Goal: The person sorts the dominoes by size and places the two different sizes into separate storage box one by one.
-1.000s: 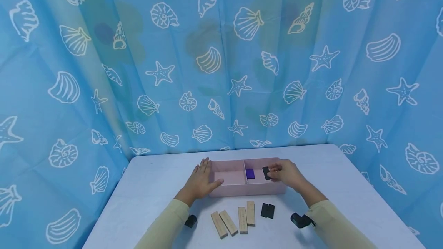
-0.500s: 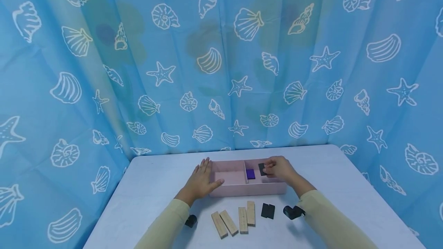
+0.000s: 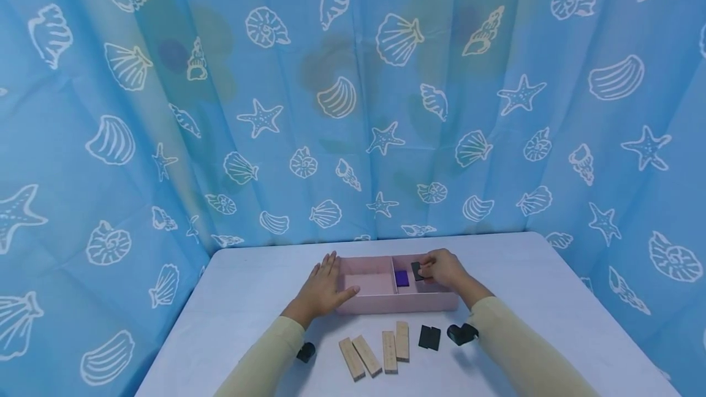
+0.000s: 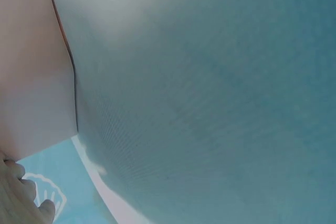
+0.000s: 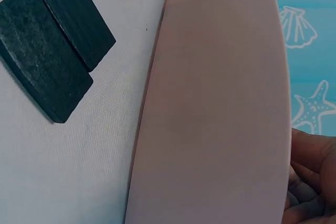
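A pink two-compartment box [image 3: 397,304] stands on the table. My left hand [image 3: 320,291] rests on its left end, fingers spread and straight along the rim. Over the right compartment my right hand [image 3: 443,269] pinches a flat black block [image 3: 416,271] between thumb and fingers. A purple block [image 3: 401,278] lies in that compartment beside the divider. In the right wrist view the box's front wall [image 5: 215,103] hides most of the right hand [image 5: 312,182] and what it holds.
In front of the box lie several plain wooden blocks [image 3: 389,351] and two black blocks [image 3: 429,337] side by side. Black wrist cameras [image 3: 462,334] hang under both sleeves. A blue shell-patterned curtain [image 3: 353,109] stands behind the white table [image 3: 265,268].
My right hand has shifted left within the right compartment, carrying the black block closer to the purple one. The left hand stays on the box end.
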`<action>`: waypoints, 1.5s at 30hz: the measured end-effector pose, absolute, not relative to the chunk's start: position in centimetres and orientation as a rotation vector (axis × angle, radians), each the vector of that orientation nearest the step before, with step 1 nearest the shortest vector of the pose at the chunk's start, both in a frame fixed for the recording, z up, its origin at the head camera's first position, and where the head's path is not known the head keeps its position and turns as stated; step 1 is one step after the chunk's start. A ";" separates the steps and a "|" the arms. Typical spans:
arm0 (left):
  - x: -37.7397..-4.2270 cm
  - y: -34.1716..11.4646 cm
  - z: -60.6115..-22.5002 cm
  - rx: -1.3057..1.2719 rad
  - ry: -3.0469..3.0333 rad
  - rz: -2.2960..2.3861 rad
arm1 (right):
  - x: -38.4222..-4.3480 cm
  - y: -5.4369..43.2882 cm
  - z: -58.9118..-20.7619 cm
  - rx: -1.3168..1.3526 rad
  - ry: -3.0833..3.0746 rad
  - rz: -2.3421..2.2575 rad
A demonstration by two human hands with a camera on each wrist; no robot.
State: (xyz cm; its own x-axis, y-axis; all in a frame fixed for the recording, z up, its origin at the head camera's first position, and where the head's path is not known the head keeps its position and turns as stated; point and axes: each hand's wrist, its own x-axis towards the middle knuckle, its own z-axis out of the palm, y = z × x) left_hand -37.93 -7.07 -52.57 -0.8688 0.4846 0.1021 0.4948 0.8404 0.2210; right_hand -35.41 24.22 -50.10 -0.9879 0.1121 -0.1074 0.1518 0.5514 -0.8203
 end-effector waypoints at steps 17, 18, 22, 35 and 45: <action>-38.2 -7.0 -52.7 -0.775 -2.974 -0.347 | -36.5 23.1 -51.1 0.306 2.712 -1.392; -38.2 -7.0 -52.8 -0.776 -2.972 -0.347 | -36.6 23.1 -51.1 0.319 2.708 -1.391; -38.4 -7.0 -52.8 -0.781 -2.969 -0.346 | -37.1 23.0 -51.4 0.351 2.711 -1.369; -38.2 -7.1 -52.9 -0.771 -2.974 -0.340 | -37.7 22.9 -52.2 0.416 2.757 -1.236; -38.4 -7.1 -53.1 -0.784 -2.964 -0.375 | -37.8 22.4 -51.9 0.409 2.807 -1.095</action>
State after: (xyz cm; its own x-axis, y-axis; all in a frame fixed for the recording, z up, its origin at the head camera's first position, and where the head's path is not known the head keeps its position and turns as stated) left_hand -38.37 -7.14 -53.06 -0.8697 0.4805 0.1127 0.4934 0.8418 0.2191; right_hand -37.79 22.38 -51.88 -0.9587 0.2115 -0.1901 0.2844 0.7052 -0.6495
